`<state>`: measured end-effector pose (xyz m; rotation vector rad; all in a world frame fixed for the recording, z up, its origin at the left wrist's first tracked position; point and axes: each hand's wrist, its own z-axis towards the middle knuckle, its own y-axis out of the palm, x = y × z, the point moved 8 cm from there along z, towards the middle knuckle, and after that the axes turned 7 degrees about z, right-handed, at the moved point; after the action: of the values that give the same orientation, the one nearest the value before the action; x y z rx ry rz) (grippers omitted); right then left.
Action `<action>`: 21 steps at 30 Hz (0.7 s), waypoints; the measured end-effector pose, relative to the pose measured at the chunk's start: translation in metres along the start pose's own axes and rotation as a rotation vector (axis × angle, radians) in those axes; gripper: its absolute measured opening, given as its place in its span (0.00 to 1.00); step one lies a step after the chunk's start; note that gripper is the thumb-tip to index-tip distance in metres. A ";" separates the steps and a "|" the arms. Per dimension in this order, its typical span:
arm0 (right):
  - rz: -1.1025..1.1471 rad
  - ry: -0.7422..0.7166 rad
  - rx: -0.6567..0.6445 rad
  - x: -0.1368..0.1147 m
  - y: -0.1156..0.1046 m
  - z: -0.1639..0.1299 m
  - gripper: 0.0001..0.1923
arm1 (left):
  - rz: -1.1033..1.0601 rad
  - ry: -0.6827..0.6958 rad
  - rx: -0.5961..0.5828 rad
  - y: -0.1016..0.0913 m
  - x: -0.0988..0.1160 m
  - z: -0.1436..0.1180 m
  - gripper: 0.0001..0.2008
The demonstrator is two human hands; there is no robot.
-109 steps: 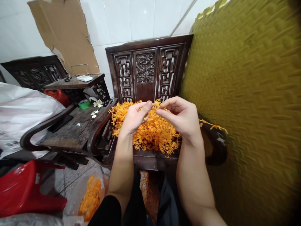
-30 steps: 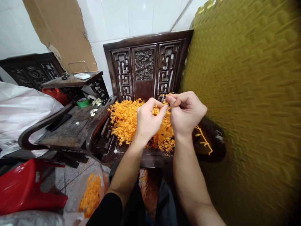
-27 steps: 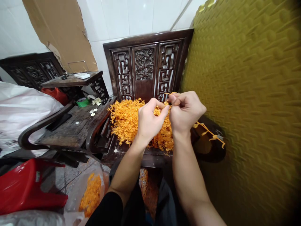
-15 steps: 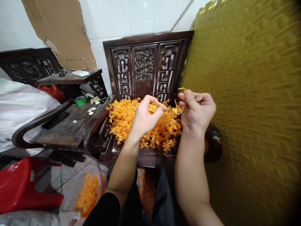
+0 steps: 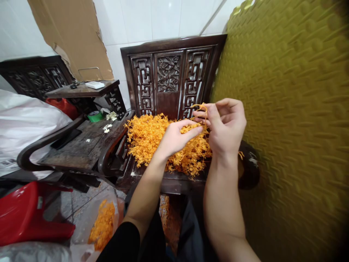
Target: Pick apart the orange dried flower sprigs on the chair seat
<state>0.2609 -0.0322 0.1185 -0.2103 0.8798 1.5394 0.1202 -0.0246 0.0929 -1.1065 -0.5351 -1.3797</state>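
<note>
A heap of orange, many-pronged pieces [image 5: 148,140], thin and stringy like plastic flower parts, covers the seat of a dark carved wooden chair [image 5: 167,100]. Over the heap's right side, my left hand [image 5: 177,138] has thumb and fingers drawn together in a pinch; what lies between the tips is too small to make out. My right hand [image 5: 227,122], just right of it, pinches a thin orange strand piece [image 5: 203,107] between thumb and index finger, its other fingers loosely curled. Part of that strand hangs down close to my left fingertips.
A yellow-green textured foam mat [image 5: 294,109] stands upright close on the right. Leftward are another wooden seat [image 5: 73,149] with green tape [image 5: 95,116], a white sack [image 5: 24,123] and a red stool [image 5: 29,214]. A plastic bag [image 5: 81,225] holding orange pieces sits on the floor.
My right hand has shifted left and turned a little, bringing its orange strand along. My left hand has moved right, so the fingertips of both hands are now close together.
</note>
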 end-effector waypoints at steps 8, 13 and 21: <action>-0.524 -0.168 -0.542 -0.031 0.021 -0.011 0.05 | 0.040 0.038 0.072 -0.034 0.012 -0.008 0.14; -0.667 -0.312 -0.505 -0.025 0.022 -0.010 0.05 | 0.291 0.135 0.215 -0.040 0.027 -0.015 0.15; -0.649 -0.432 -0.296 -0.022 0.031 -0.011 0.07 | 0.580 0.328 0.469 -0.037 0.059 -0.030 0.14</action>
<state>0.2330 -0.0536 0.1363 -0.3245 0.1975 1.0328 0.0873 -0.0733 0.1407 -0.5682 -0.2449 -0.8384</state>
